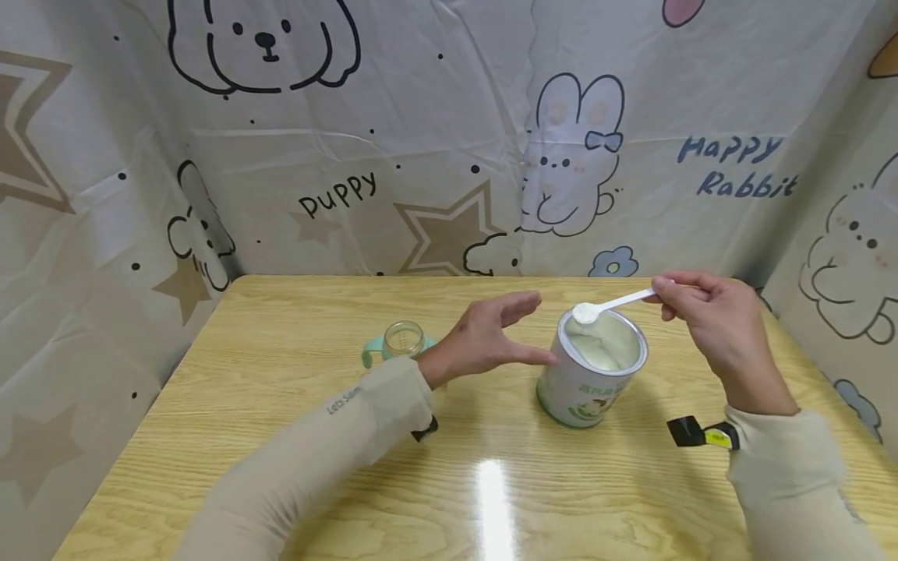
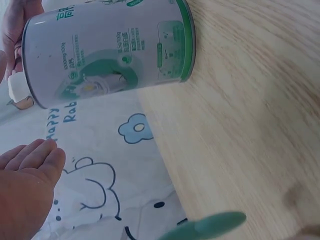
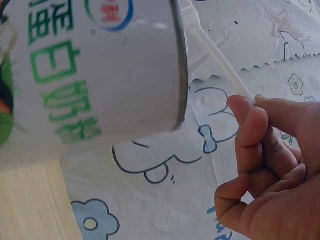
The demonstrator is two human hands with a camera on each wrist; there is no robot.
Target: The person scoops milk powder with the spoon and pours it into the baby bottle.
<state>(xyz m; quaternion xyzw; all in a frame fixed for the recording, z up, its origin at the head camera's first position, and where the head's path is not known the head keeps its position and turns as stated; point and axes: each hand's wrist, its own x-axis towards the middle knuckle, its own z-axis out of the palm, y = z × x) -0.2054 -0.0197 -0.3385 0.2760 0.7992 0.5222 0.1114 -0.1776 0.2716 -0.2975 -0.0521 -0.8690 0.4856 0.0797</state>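
Between thumb and fingers, my right hand pinches the end of a white measuring scoop. Heaped with pale powder, the scoop's bowl is over the far left rim of an open milk powder can. More powder shows inside the can. My left hand is spread on the can's left, thumb tip right at its side, fingers straight and holding nothing. In the left wrist view the can shows green print, and the left fingers are apart from it. The right wrist view shows the scoop's thin handle in the fingertips.
A clear baby bottle without a lid, with mint green handles, stands behind my left forearm. The wooden table reaches back to a cloth backdrop printed with cartoon animals, which also hangs at both sides.
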